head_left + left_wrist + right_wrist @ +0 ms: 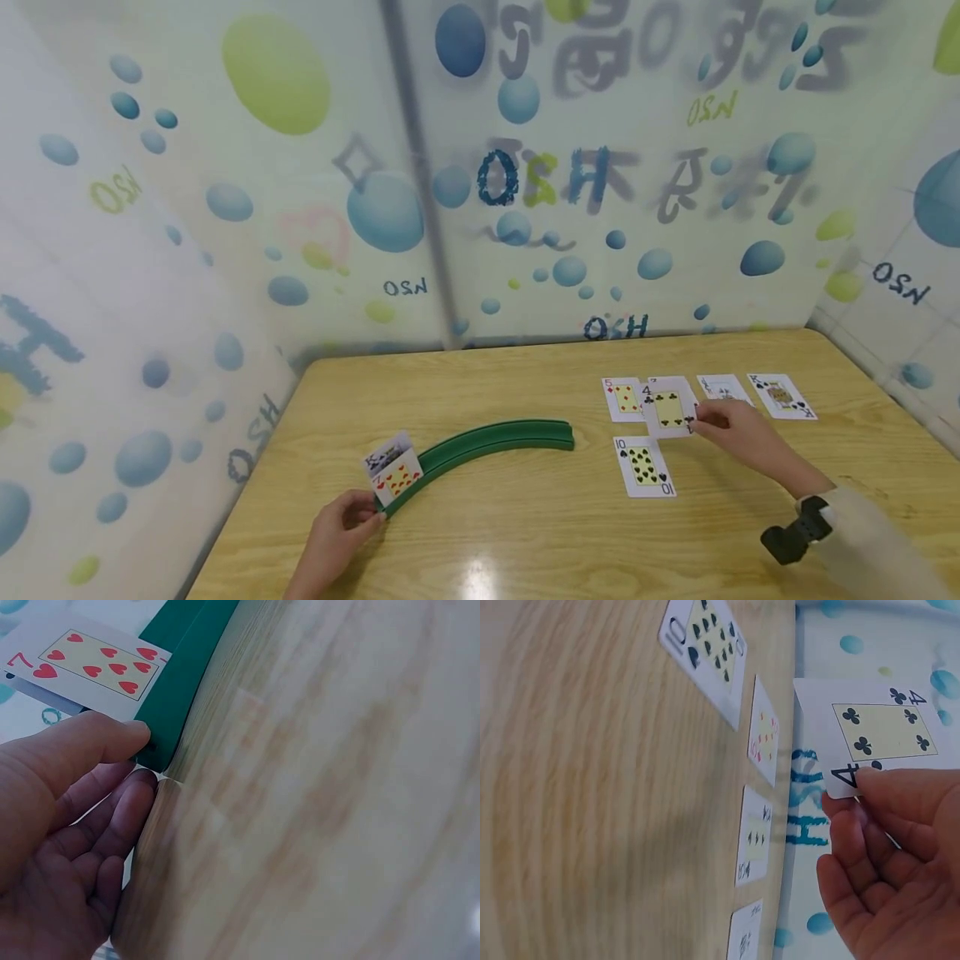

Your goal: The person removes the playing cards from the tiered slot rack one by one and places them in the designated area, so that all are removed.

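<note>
My right hand (738, 429) pinches the four of clubs (885, 724) by a corner between thumb and fingers. In the right wrist view that card is lifted off the table, face showing. In the head view it overlaps another card in the back row and hides most of it. At the left, a curved green card holder (498, 433) lies on the table. The seven of hearts (397, 478) stands in its near end, with a king (384, 455) behind, partly covered. My left hand (343, 529) grips that end of the holder, thumb (124, 739) against its green side.
The five of diamonds (624, 400), a jack (723, 389) and the king of spades (782, 396) lie face up along the back right of the wooden table (510, 533). Nearer lies the ten of spades (645, 467). A printed curtain (525, 250) hangs behind the table.
</note>
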A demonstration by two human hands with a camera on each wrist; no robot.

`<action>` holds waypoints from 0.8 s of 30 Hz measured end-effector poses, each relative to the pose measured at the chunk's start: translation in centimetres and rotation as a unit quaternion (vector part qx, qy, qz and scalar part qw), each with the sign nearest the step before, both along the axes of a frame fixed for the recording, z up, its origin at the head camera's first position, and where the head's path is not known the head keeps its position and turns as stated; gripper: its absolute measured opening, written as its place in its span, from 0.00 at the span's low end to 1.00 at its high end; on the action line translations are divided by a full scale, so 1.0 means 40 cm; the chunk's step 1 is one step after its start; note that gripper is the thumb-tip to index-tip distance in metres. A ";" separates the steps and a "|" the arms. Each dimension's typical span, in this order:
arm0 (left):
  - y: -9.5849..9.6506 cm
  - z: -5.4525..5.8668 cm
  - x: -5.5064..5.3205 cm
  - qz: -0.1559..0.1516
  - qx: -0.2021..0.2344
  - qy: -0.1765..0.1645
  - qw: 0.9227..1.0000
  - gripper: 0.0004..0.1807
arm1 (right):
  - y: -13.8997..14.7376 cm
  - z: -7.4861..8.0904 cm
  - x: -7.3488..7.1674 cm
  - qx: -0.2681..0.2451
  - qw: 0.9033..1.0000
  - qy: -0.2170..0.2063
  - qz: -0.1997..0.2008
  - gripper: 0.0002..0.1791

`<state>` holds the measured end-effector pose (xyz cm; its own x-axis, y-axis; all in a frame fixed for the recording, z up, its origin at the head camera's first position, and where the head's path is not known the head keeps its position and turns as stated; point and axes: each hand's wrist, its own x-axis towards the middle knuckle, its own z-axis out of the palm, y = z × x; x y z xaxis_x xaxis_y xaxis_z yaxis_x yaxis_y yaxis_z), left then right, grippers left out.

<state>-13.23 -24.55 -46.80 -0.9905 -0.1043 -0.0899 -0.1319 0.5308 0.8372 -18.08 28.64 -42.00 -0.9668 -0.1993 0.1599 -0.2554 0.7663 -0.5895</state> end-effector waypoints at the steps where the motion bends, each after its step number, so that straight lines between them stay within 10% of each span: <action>1: 0.000 0.000 0.000 0.000 0.001 0.000 1.000 0.13 | 0.007 -0.003 0.004 0.003 1.000 -0.003 -0.003 0.06; 24: -0.010 -0.017 -0.009 0.002 0.001 -0.012 1.000 0.15 | 0.091 -0.045 0.055 0.023 0.982 -0.180 -0.047 0.09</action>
<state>-13.61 -24.96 -47.48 -0.9874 -0.1090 -0.1147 -0.1553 0.5289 0.8344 -15.87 32.28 -43.79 -0.9734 -0.1054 -0.2034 0.0369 0.8040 -0.5935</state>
